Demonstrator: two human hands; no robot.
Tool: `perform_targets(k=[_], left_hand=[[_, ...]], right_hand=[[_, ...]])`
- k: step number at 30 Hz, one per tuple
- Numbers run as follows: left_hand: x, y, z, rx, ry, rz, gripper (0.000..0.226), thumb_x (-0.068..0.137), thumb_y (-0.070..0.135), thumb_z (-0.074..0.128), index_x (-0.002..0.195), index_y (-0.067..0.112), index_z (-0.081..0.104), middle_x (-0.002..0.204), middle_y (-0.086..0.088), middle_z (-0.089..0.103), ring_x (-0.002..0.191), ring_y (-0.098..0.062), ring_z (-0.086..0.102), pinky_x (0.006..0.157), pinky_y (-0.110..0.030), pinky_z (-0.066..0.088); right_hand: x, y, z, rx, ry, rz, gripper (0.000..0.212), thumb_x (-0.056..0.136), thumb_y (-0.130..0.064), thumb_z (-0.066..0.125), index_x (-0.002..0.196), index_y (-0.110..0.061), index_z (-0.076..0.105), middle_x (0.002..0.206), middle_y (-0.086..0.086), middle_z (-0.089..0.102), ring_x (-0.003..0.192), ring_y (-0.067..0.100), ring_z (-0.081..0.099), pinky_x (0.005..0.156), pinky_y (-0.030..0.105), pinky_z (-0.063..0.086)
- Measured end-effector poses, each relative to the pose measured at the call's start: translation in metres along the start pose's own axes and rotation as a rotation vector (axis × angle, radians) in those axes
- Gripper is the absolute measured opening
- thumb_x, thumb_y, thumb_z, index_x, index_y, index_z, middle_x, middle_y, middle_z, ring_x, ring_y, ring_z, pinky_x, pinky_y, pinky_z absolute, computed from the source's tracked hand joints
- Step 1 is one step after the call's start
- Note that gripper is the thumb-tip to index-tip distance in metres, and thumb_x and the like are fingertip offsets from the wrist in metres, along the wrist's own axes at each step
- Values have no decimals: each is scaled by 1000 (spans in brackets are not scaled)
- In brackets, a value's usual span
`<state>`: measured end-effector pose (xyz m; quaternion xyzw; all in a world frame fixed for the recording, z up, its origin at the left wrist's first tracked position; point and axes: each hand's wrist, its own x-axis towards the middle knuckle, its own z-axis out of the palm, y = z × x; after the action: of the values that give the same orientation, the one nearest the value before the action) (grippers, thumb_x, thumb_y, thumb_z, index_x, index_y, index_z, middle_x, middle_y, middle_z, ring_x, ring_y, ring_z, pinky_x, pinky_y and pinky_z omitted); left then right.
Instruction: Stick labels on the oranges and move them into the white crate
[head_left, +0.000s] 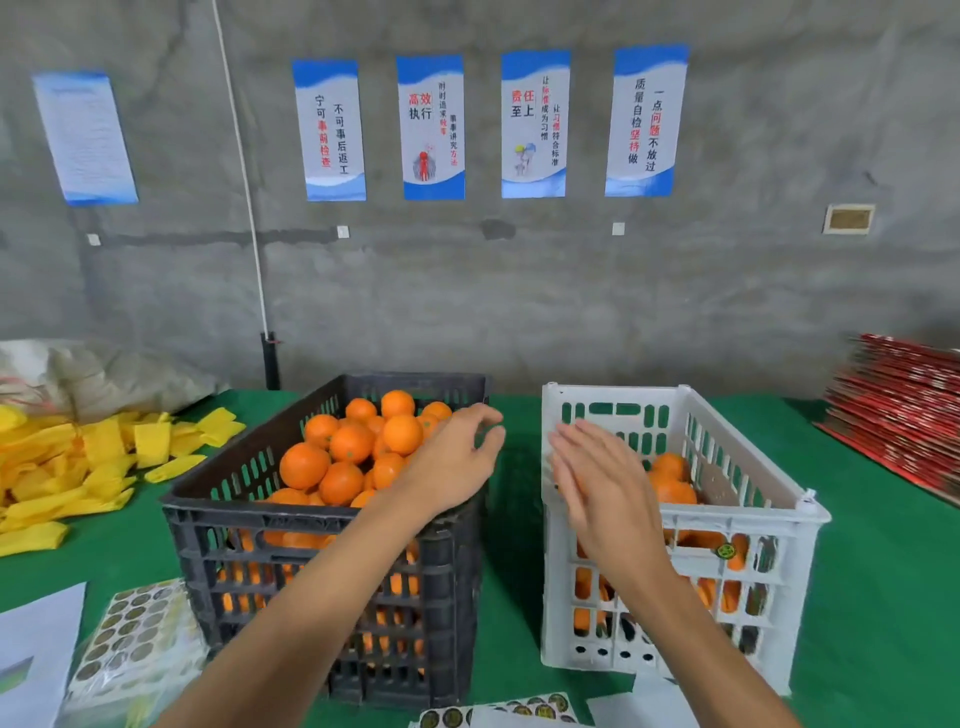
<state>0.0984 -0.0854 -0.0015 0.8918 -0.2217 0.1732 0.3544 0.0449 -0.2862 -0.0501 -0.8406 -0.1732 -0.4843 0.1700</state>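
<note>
Both hands are empty right now, so this looks like the gap between one orange and the next. The left hand hovers over the right edge of the black crate, fingers loosely curled with thumb and forefinger apart, gripping nothing. The right hand is over the near-left corner of the white crate, fingers straight and close together, a bit motion-blurred.

My take for the next grab: pick an orange off the top of the heap rather than digging, so the pile doesn't roll. Peel a sticker first from the label sheet at 8 o'clock, and press it onto a smooth patch of peel.

The black crate is heaped with oranges. The white crate, at 3 o'clock from it, has a lower layer of oranges, at least one showing a dark round label through the slots. More label strips lie at 6 o'clock.
</note>
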Motion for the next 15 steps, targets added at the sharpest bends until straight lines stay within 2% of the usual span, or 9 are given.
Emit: perform_targets(k=[2, 4, 6, 8, 11, 13, 15], left_hand=[[8, -37, -19, 211, -43, -125, 35, 106, 30, 56, 136, 14, 61, 130, -10, 67, 122, -27, 62, 101, -38, 49], [9, -73, -46, 356, -114, -256, 36, 103, 32, 61, 136, 18, 62, 130, -10, 69, 120, -28, 63, 99, -39, 51], [10, -107, -78, 441, -122, -358, 37, 98, 35, 67, 133, 24, 64, 134, -7, 67, 124, -27, 61, 103, -40, 50], [10, -139, -106, 531, -144, -466, 44, 93, 38, 72, 135, 27, 62, 136, -9, 64, 127, -30, 59, 106, -43, 48], [8, -182, -125, 583, -268, -549, 65, 93, 36, 74, 152, 29, 48, 148, -16, 52, 134, -34, 53, 111, -44, 45], [9, -199, -125, 496, -340, -606, 84, 90, 30, 79, 160, 31, 33, 156, -16, 42, 139, -35, 49, 113, -46, 44], [13, -206, -123, 486, -379, -629, 94, 86, 24, 84, 162, 32, 29, 157, -14, 43, 138, -34, 50, 111, -47, 47]], right_hand=[[3, -23, 16, 206, -78, 27, 31, 104, -30, 55, 127, -17, 72, 130, -4, 70, 128, 12, 59, 112, 37, 44], [5, -50, 33, 400, -167, 49, 37, 106, -40, 48, 125, -21, 74, 127, -12, 70, 128, 2, 56, 112, 30, 41], [3, -73, 52, 529, -220, 46, 44, 107, -47, 40, 118, -24, 76, 122, -19, 70, 124, -4, 54, 113, 26, 36], [-3, -89, 70, 543, -171, 12, 48, 110, -46, 36, 98, -23, 76, 103, -21, 69, 107, -4, 57, 112, 29, 36], [-10, -99, 88, 537, -23, 76, 49, 111, -40, 36, 74, -19, 61, 75, -14, 54, 81, 6, 51, 108, 34, 38], [-12, -101, 96, 563, 57, 128, 49, 111, -37, 36, 70, -17, 55, 70, -9, 47, 75, 11, 49, 106, 33, 39], [-12, -101, 102, 585, 103, 133, 48, 110, -34, 37, 68, -15, 52, 69, -7, 44, 73, 15, 48, 103, 34, 40]])
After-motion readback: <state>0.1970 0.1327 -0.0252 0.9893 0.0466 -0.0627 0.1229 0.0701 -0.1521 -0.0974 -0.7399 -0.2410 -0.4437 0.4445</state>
